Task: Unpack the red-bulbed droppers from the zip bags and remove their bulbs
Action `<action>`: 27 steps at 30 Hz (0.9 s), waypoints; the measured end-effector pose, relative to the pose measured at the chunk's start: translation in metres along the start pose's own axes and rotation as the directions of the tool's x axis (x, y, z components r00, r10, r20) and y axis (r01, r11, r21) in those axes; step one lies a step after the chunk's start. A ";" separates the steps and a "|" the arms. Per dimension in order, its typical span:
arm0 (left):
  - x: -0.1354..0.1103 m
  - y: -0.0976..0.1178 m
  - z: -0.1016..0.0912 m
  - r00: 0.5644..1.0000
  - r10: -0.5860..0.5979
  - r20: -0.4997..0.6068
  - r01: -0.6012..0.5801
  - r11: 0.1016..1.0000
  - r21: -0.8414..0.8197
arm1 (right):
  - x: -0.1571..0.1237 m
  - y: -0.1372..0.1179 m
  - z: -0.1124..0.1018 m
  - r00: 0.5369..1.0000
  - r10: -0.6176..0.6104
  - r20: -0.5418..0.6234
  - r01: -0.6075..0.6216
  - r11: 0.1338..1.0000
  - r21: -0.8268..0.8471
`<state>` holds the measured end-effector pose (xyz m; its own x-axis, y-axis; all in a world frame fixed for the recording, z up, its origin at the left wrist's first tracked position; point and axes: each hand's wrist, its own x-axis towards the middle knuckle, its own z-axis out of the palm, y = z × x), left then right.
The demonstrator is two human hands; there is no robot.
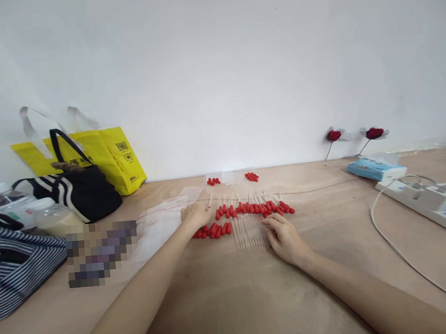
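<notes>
Droppers with red rubber bulbs and clear, thin stems lie in rows on the wooden table. In one long row the bulbs (249, 207) sit side by side, with stems (250, 233) pointing towards me. More red bulbs (214, 231) form a shorter row at the left. My left hand (196, 215) rests over the left end of the rows, fingers curled; what they hold, if anything, is hidden. At the right end, my right hand (286, 238) has its thumb and fingers bent round the outermost dropper stems, just below the bulbs.
Behind the rows lies a clear bag (233, 177) with two small clusters of red bulbs. Flat clear plastic bags (154, 224) spread at left. Farther left stand a yellow bag (124, 159), a black bag (89, 193) and bottles. Tissues (375, 167) and a power strip (430, 204) sit right.
</notes>
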<state>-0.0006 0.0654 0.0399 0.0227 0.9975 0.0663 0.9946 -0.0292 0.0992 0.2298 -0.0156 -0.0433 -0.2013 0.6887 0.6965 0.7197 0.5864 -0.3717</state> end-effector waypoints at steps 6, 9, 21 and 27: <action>-0.054 -0.005 -0.004 0.957 0.245 -0.158 -0.233 0.968 0.091 | 0.001 -0.013 -0.010 0.988 -0.125 -0.095 0.111 0.984 -0.138; -0.079 -0.007 0.013 0.771 0.557 -0.310 -0.509 0.831 0.227 | 0.001 -0.025 -0.015 0.959 -0.274 -0.071 0.249 0.936 -0.248; -0.095 0.007 0.037 0.348 0.731 -0.587 -0.785 0.569 0.244 | 0.002 -0.032 -0.009 0.874 -0.472 0.113 0.481 0.812 -0.330; -0.094 0.010 0.040 0.363 0.686 -0.630 -0.775 0.598 0.205 | 0.002 -0.030 -0.006 0.854 -0.517 0.061 0.505 0.796 -0.332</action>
<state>0.0110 -0.0262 -0.0050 0.6274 0.3024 0.7176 0.5979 -0.7774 -0.1952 0.2118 -0.0339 -0.0271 -0.5842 0.3112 0.7496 0.6921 0.6735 0.2597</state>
